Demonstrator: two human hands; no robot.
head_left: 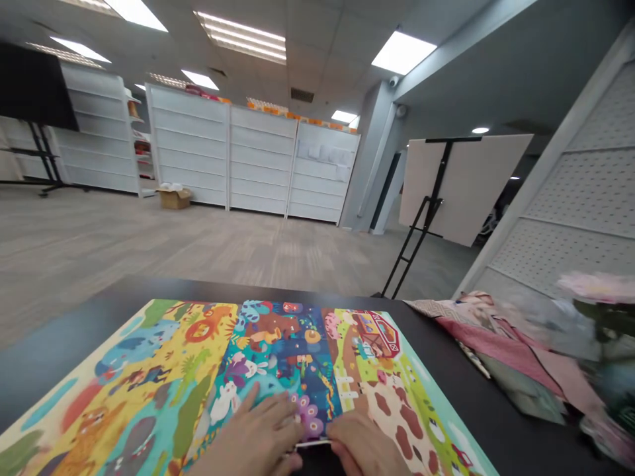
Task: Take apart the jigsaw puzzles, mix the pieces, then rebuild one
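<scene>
A colourful illustrated sheet (278,344) in three panels lies on the black table (198,291). Its left panel shows a lion and other animals on yellow, the middle one rabbits and a bear, the right one a cow and a red barn. My left hand (258,430) rests over the near part of the middle panel, its thumb at the near edge and its fingers on top. Beside it, my right hand (367,443) holds the same edge between thumb and bent fingers. A thin white edge shows between the two hands. Both wrists run out of view below.
Pink and patterned cloths or bags (516,344) lie at the table's right, beside a pink flower (602,288). Behind the table stand an easel with a board (461,185), white shelving (260,158), a cardboard box (173,198) and a black screen (34,86).
</scene>
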